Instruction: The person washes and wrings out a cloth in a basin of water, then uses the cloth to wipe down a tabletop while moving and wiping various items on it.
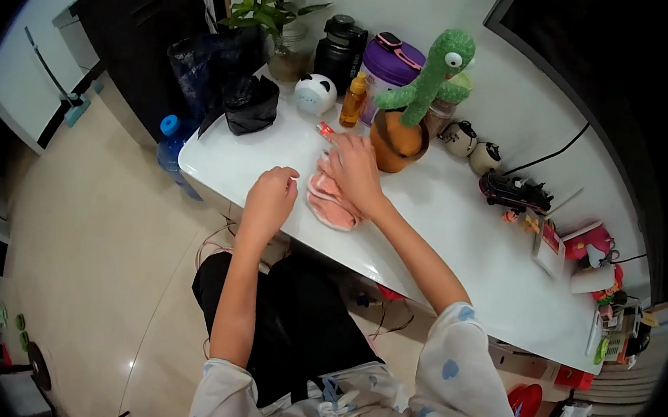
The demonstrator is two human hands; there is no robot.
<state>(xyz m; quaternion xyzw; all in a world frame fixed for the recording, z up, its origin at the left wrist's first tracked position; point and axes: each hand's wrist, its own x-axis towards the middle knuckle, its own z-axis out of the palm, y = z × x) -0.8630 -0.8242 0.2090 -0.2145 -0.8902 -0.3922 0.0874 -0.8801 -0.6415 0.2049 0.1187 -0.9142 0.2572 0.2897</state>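
Observation:
A pink cloth item with white edging [334, 210], folded and bunched, lies on the white table near its front edge. My right hand [359, 171] is over its upper end, fingers bent down and closed on the cloth. Just beyond those fingertips is a small red-and-white object [324, 130], too small to name. My left hand [272, 196] is held to the left of the cloth, apart from it. Its fingers are curled into a pinch, with a tiny white bit [295, 177] at the tips that I cannot make out.
Behind my hands stand a green cactus toy [430, 83] in a brown pot [398, 141], an amber bottle [353, 100], a purple-lidded tub [389, 60], a panda-faced object [315, 94] and a black bag [251, 104]. A black model car [514, 191] and clutter line the right side.

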